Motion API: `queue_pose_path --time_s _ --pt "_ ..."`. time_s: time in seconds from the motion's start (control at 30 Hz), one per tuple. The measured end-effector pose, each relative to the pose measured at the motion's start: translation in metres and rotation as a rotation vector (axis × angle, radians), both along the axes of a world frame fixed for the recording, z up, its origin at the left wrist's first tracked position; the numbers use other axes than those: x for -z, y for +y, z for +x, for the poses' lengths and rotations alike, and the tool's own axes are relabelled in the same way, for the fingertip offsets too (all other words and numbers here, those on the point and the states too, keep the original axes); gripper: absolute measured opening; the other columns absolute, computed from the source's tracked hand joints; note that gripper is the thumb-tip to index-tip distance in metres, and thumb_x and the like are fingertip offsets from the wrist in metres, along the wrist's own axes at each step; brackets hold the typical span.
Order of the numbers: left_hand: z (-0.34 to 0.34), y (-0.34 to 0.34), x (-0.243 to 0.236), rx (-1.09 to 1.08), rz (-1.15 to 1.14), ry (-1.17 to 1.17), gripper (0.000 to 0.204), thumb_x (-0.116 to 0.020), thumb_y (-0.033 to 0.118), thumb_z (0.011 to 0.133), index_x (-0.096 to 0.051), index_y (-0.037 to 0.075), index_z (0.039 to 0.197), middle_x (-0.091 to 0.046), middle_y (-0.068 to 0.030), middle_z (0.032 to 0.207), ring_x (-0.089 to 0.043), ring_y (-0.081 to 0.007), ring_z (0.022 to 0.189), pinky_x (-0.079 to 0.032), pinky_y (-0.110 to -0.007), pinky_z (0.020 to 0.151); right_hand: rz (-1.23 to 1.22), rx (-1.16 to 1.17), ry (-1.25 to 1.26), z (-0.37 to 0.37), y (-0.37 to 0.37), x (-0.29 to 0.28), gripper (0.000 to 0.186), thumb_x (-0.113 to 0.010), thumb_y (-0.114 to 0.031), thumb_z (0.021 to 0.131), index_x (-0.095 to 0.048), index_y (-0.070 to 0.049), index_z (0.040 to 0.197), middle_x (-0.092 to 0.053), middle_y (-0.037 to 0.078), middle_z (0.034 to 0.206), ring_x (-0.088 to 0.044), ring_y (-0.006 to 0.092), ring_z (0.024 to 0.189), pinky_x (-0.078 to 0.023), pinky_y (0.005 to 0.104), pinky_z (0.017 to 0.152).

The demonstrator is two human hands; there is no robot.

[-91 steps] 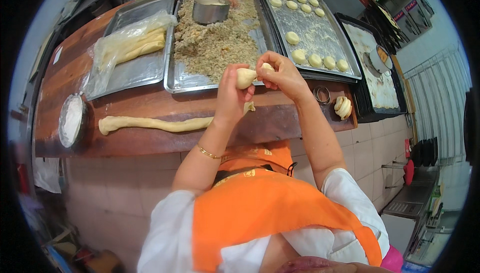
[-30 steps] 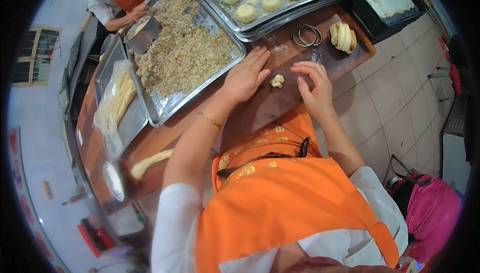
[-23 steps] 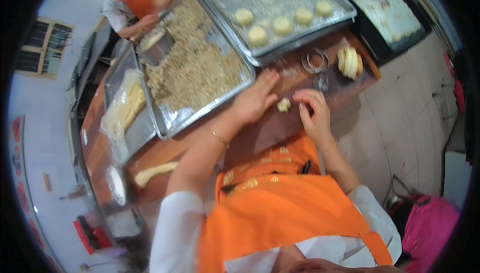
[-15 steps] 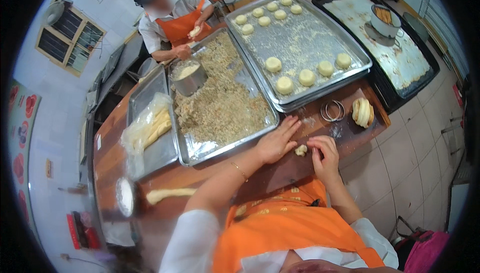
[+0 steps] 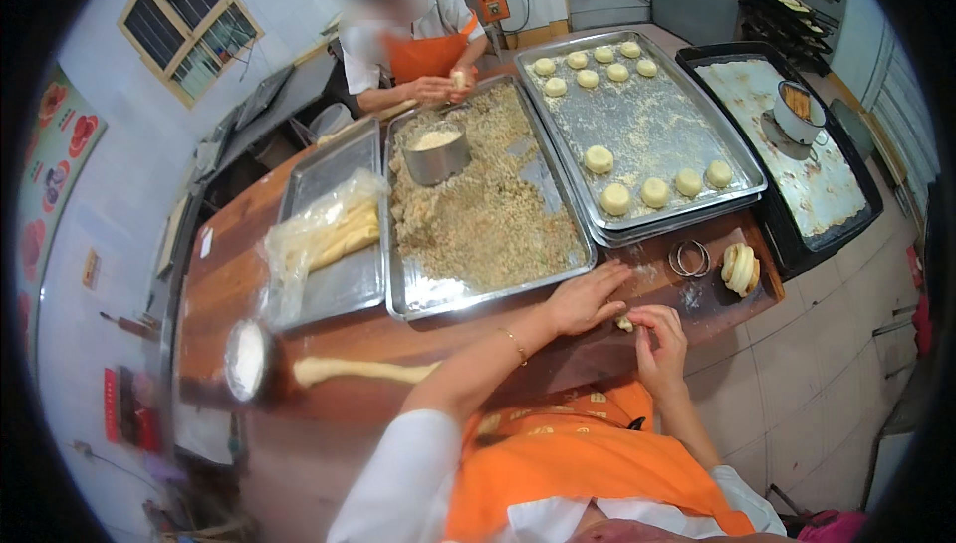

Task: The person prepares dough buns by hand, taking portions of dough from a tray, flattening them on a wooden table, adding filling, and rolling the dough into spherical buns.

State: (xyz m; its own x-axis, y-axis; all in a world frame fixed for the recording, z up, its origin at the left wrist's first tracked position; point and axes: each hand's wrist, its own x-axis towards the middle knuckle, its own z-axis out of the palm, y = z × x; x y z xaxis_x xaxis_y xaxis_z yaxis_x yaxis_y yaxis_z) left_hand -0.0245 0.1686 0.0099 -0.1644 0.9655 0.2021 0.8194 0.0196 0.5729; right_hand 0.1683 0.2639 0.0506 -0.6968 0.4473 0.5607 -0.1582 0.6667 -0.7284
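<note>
My left hand [image 5: 590,301] lies flat on the wooden table, fingers stretched out, beside the front corner of the filling tray. Just to its right is a small lump of dough [image 5: 624,324], partly hidden by the fingers around it. My right hand [image 5: 661,347] is curled with its fingertips closed at that lump. Beyond the hands are two metal ring cutters [image 5: 689,259] and a stack of pale, flat dough pieces [image 5: 740,270]. A long dough roll [image 5: 363,371] rests left of my left forearm.
A tray of crumbly filling [image 5: 478,224] holds a metal pot [image 5: 436,156]. Round dough cakes stand on a floured tray [image 5: 657,130]. Left are a bagged dough slab [image 5: 344,234] and a flour bowl [image 5: 247,359]. Across the table, a co-worker's hands [image 5: 445,89] hold a dough piece.
My right hand has moved in to the dough lump, and its fingers have closed there. My left hand remains flat. The co-worker's hands have come together. The whole view has shifted.
</note>
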Motion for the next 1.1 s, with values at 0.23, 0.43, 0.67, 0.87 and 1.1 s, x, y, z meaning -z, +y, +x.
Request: queue_pose_path --time_s 0.23,0.43,0.67,0.87,1.1 --pt "0.046 -0.056 -0.018 -0.191 0.072 0.156 0.067 -0.073 0.032 0.087 -0.049 -0.001 0.140 -0.045 -0.0242 0.145 -0.039 -0.0434 0.139 -0.035 -0.050 0.114 0.001 -0.008 -0.065 0.020 -0.007 -0.002 0.022 -0.059 0.009 0.083 -0.068 -0.004 0.098 -0.068 0.011 0.101 -0.063 0.0302 0.093 -0.051 0.0365 0.081" --pt "0.053 -0.079 -0.016 -0.365 -0.017 0.209 0.071 -0.077 0.029 0.084 -0.046 0.007 0.144 -0.046 -0.0231 0.135 -0.045 -0.0431 0.126 -0.042 -0.051 0.103 -0.060 -0.059 -0.130 0.014 -0.017 0.005 0.021 -0.058 0.009 0.083 -0.069 -0.004 0.095 -0.068 0.011 0.099 -0.064 0.0290 0.091 -0.052 0.0354 0.078" --pt "0.033 -0.073 -0.014 -0.301 0.050 0.158 0.065 -0.078 0.029 0.082 -0.053 0.004 0.137 -0.053 -0.0189 0.113 -0.053 -0.0381 0.106 -0.048 -0.045 0.092 -0.049 -0.142 -0.111 -0.009 -0.026 0.006 0.022 -0.058 0.010 0.081 -0.069 -0.003 0.095 -0.068 0.011 0.097 -0.064 0.0300 0.092 -0.051 0.0363 0.080" --pt "0.031 -0.064 -0.001 -0.313 0.128 0.108 0.055 -0.077 0.026 0.082 -0.057 0.000 0.127 -0.055 -0.0191 0.112 -0.054 -0.0384 0.106 -0.048 -0.045 0.092 -0.038 -0.160 -0.108 -0.015 -0.030 0.006 0.024 -0.057 0.011 0.080 -0.069 -0.003 0.094 -0.069 0.011 0.096 -0.065 0.0297 0.091 -0.052 0.0366 0.080" --pt "0.021 -0.065 0.020 -0.555 0.284 -0.650 0.040 -0.057 0.034 0.102 -0.062 -0.001 0.120 -0.067 -0.0183 0.110 -0.066 -0.0306 0.102 -0.053 -0.039 0.087 0.022 -0.157 -0.107 -0.016 -0.029 0.006 0.022 -0.058 0.009 0.081 -0.070 -0.004 0.094 -0.069 0.011 0.096 -0.065 0.0289 0.091 -0.052 0.0365 0.081"
